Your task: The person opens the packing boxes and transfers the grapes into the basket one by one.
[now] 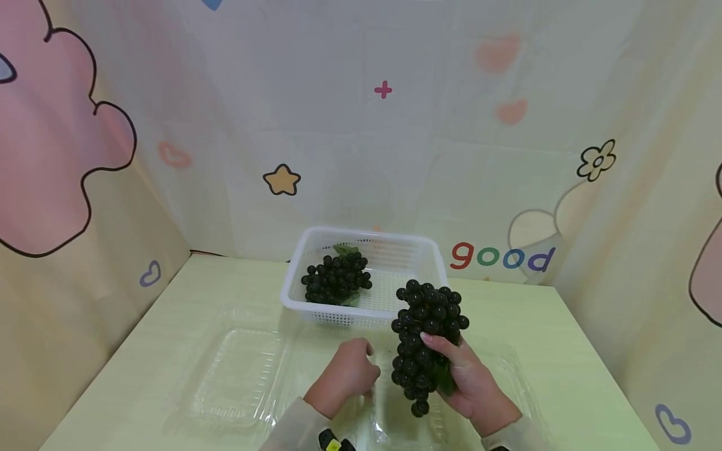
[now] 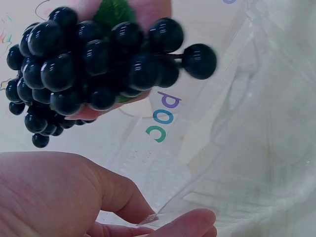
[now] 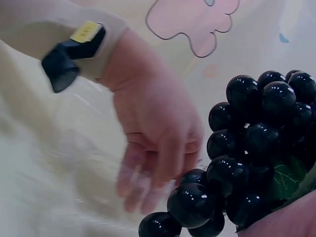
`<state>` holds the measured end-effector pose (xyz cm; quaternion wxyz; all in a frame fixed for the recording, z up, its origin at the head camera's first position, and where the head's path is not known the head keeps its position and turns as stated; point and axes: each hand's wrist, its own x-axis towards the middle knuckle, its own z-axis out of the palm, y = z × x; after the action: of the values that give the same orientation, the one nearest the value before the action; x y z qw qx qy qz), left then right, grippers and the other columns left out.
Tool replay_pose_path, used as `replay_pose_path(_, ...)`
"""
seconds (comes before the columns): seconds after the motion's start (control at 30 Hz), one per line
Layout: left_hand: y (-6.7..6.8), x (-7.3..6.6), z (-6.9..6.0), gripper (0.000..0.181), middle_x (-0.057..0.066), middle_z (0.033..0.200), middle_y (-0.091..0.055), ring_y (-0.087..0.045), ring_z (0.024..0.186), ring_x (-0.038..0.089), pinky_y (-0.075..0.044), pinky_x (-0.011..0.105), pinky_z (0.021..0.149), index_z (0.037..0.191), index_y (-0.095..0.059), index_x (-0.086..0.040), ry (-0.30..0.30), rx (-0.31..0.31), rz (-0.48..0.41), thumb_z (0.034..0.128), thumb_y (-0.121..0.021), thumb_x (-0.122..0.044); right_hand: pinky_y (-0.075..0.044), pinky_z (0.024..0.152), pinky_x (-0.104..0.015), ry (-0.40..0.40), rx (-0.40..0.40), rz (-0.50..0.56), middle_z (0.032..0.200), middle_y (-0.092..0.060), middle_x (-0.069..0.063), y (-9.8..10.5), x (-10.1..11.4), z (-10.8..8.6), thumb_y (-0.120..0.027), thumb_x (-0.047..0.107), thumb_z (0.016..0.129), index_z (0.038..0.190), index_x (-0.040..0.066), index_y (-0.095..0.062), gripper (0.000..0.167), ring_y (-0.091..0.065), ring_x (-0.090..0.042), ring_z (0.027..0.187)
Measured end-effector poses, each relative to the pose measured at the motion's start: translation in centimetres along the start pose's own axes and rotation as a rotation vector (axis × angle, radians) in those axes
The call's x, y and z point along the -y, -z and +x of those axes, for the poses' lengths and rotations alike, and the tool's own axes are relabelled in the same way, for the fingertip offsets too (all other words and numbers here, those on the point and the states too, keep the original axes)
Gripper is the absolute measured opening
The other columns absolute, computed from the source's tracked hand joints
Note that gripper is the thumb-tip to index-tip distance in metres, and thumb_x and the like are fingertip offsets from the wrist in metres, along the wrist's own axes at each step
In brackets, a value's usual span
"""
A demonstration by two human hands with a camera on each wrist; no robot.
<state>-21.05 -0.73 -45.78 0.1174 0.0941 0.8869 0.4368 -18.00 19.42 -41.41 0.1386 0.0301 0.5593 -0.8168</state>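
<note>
My right hand [image 1: 476, 388] grips a bunch of black grapes [image 1: 423, 351] with green leaves, its thumb across the front. The bunch hangs upright above a clear plastic clamshell container [image 1: 239, 369] that lies opened out on the table. My left hand [image 1: 346, 376] is just left of the grapes, at the middle of the container. In the left wrist view, its thumb and fingers pinch an edge of the clear plastic [image 2: 266, 148]. The right wrist view shows the left hand [image 3: 155, 118] behind the grapes [image 3: 227, 177], its fingertips partly seen through the plastic.
A white perforated basket [image 1: 406, 250] stands at the back of the table, against a printed curtain [image 1: 338, 113]. Another bunch of black grapes [image 1: 336, 279] lies in its left part. The pale yellow-green table [image 1: 570, 357] extends to both sides.
</note>
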Motion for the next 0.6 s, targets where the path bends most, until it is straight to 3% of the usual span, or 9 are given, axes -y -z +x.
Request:
replay_pose_path(0.3, 0.0, 0.0, 0.1, 0.033, 0.019, 0.092, -0.068, -0.070, 0.054, 0.022, -0.059, 0.044, 0.079, 0.116, -0.060, 0.012, 0.019, 0.006, -0.019, 0.0868, -0.065, -0.001, -0.053, 0.098, -0.037, -0.013, 0.013, 0.009, 0.127, -0.052, 0.000, 0.3, 2.3, 2.1, -0.057, 0.023, 0.099, 0.146, 0.025, -0.030, 0.054, -0.056, -0.018, 0.115)
replay_pose_path(0.6, 0.0, 0.1, 0.2, 0.035, 0.022, 0.098, -0.069, -0.070, 0.055, 0.022, -0.059, 0.046, 0.082, 0.118, -0.059, 0.013, 0.029, 0.017, -0.028, 0.0879, -0.066, -0.003, -0.051, 0.100, -0.036, -0.056, -0.001, 0.043, 0.130, -0.050, 0.002, 0.8, 4.1, 4.8, -0.059, 0.029, 0.101, 0.150, 0.027, -0.026, 0.059, -0.051, -0.017, 0.118)
